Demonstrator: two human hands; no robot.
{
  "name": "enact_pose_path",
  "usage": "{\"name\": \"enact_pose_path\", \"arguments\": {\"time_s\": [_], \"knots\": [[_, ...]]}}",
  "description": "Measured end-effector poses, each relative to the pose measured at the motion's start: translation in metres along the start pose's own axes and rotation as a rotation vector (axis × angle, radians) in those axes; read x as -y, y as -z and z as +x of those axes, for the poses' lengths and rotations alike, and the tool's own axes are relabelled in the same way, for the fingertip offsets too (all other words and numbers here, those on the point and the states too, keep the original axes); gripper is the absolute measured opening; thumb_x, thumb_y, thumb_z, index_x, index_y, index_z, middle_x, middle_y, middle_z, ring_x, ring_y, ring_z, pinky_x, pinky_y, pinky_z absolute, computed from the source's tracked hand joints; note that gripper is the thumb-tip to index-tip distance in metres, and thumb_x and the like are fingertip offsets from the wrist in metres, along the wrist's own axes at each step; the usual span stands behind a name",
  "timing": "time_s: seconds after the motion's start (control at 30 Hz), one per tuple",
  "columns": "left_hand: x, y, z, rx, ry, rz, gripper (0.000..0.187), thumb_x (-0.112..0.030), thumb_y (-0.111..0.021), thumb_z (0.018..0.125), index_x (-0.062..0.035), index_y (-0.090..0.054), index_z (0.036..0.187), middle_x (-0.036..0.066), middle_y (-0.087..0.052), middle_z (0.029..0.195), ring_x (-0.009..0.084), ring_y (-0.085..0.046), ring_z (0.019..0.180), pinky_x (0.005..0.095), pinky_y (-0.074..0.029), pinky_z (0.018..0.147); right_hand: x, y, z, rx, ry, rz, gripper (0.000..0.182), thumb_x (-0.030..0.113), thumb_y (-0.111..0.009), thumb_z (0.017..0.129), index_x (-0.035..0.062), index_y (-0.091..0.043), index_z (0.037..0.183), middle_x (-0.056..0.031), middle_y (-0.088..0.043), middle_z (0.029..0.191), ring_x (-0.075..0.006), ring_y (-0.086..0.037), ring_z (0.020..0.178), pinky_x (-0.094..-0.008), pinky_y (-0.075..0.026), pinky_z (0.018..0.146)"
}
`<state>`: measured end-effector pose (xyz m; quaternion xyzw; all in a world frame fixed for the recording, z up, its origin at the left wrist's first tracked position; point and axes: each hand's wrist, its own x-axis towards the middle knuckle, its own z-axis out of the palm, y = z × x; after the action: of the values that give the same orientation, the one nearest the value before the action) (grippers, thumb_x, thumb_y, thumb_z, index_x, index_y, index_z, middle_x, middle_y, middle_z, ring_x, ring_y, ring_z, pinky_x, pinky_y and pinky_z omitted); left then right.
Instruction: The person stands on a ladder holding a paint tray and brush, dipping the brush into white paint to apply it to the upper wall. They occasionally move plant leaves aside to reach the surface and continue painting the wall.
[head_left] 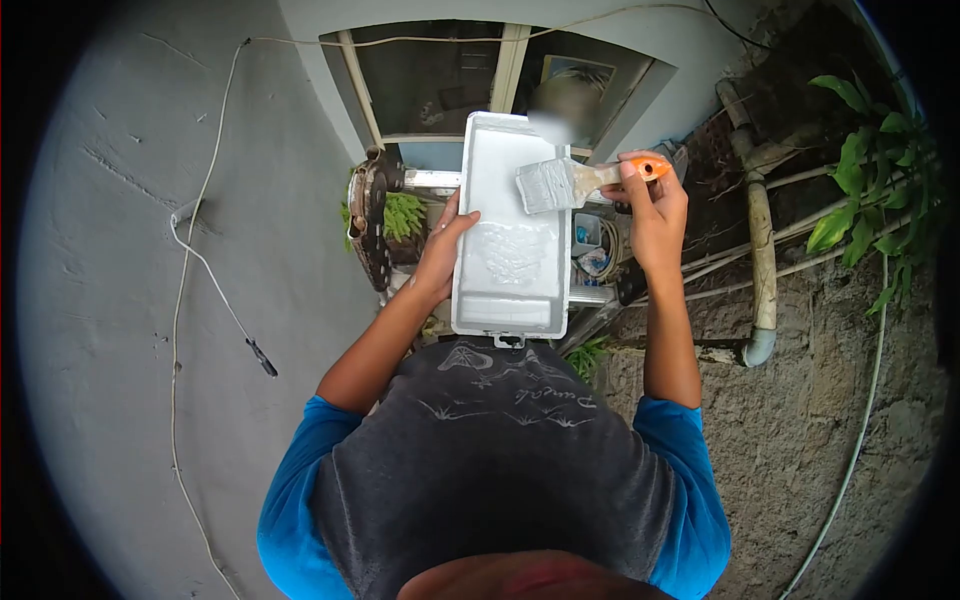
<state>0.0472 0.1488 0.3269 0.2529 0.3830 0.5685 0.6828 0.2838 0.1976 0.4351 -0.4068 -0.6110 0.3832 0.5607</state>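
Note:
My left hand [442, 247] is closed on the left edge of a white paint tray [461, 270], its thumb over the rim. White paint covers the tray's inside, with a rippled patch in its lower half. My right hand [658, 212] grips a wide paintbrush [592, 178] near the orange end of its handle. The brush's bristles are coated with pale grey-white paint and overlap the tray's upper right part in this view. The tray is held in front of my body, its hanging tab close to my dark shirt.
A paint roller [220, 280] with a black grip is on the grey wall [110, 330] at left, beside a long thin cable [176, 380]. Metal bars [430, 179] show behind the tray. A window lies ahead; a pipe [760, 260], leafy plant [855, 150] and rough wall are at right.

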Motion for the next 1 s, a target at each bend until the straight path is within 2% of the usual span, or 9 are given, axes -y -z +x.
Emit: {"name": "enact_pose_path", "arguments": {"time_s": [0.33,0.4,0.47,0.53,0.7,0.83,0.9,0.93,1.0], "knots": [[0.001,0.003,0.002,0.027,0.033,0.03,0.065,-0.021,-0.052,0.093,-0.0068,-0.026,0.151,0.014,-0.049,0.136,0.0226,-0.054,0.119,0.0341,-0.045,0.1,-0.003,-0.002,0.003,-0.019,-0.009,0.061,0.019,0.012,-0.059,0.097,-0.0044,-0.06,0.105,-0.0076,-0.064,0.092,-0.0125,-0.065,0.078,-0.0265,-0.058,0.071],[0.0,0.004,0.002,0.033,0.027,0.041,0.065,-0.022,-0.053,0.093,-0.0066,-0.026,0.151,0.014,-0.049,0.135,0.0227,-0.054,0.119,0.0343,-0.045,0.1,-0.003,-0.001,0.004,-0.025,-0.002,0.003,0.017,0.01,-0.057,0.097,-0.0044,-0.059,0.107,-0.0137,-0.067,0.093,-0.0182,-0.069,0.076,-0.0281,-0.058,0.068],[-0.001,0.005,0.001,0.04,0.019,0.051,0.065,-0.022,-0.053,0.094,-0.0065,-0.026,0.151,0.015,-0.05,0.135,0.0228,-0.054,0.119,0.0345,-0.046,0.1,-0.005,0.0,0.005,-0.037,-0.015,0.05,0.016,0.009,-0.058,0.097,-0.0046,-0.058,0.105,-0.0126,-0.067,0.091,-0.0159,-0.068,0.074,-0.0267,-0.058,0.067],[-0.002,0.008,0.0,0.063,0.061,0.044,0.072,-0.017,-0.053,0.094,-0.006,-0.015,0.154,0.016,-0.046,0.139,0.0225,-0.05,0.124,0.0338,-0.042,0.103,-0.006,0.0,0.005,-0.044,-0.032,0.096,0.015,0.008,-0.059,0.096,-0.0047,-0.058,0.104,-0.0115,-0.067,0.09,-0.0136,-0.066,0.072,-0.0252,-0.058,0.067],[-0.005,0.003,-0.008,0.005,0.04,0.098,0.073,-0.019,-0.055,0.094,-0.0043,-0.014,0.153,0.016,-0.047,0.137,0.0225,-0.052,0.122,0.0336,-0.043,0.101,-0.006,0.0,0.004,-0.057,-0.015,0.102,0.013,0.008,-0.058,0.097,-0.004,-0.057,0.101,-0.0166,-0.07,0.093,-0.0135,-0.066,0.072,-0.0245,-0.057,0.065],[-0.005,0.003,-0.01,0.014,0.01,0.18,0.076,-0.021,-0.056,0.095,-0.0033,-0.013,0.154,0.017,-0.048,0.137,0.023,-0.053,0.12,0.0337,-0.045,0.1,-0.005,-0.001,0.004,-0.052,-0.025,0.099,0.013,0.008,-0.058,0.097,-0.0037,-0.057,0.102,-0.0159,-0.07,0.093,-0.0135,-0.066,0.072,-0.0246,-0.057,0.065],[-0.007,0.002,-0.012,0.005,0.022,0.181,0.075,-0.021,-0.056,0.095,-0.0034,-0.013,0.154,0.017,-0.048,0.137,0.0231,-0.053,0.121,0.0337,-0.045,0.1,-0.006,-0.001,0.003,-0.048,-0.005,0.075,0.016,0.009,-0.056,0.097,-0.0048,-0.057,0.105,-0.0192,-0.069,0.095,-0.0197,-0.069,0.072,-0.028,-0.059,0.065],[-0.007,0.002,-0.012,-0.003,0.031,0.181,0.074,-0.021,-0.055,0.096,-0.0034,-0.013,0.154,0.017,-0.047,0.138,0.0232,-0.053,0.121,0.0336,-0.045,0.1,-0.006,-0.001,0.003,-0.049,-0.006,0.075,0.016,0.009,-0.056,0.097,-0.0048,-0.057,0.105,-0.0192,-0.069,0.095,-0.0197,-0.069,0.072,-0.028,-0.059,0.065],[-0.005,0.005,-0.012,-0.013,0.04,0.15,0.073,-0.021,-0.054,0.097,-0.0035,-0.013,0.154,0.017,-0.047,0.138,0.0234,-0.052,0.122,0.0339,-0.045,0.1,-0.004,-0.003,0.002,-0.068,-0.034,0.107,0.014,0.009,-0.058,0.097,-0.0036,-0.057,0.102,-0.0157,-0.07,0.092,-0.0136,-0.066,0.072,-0.0246,-0.057,0.065]]}}
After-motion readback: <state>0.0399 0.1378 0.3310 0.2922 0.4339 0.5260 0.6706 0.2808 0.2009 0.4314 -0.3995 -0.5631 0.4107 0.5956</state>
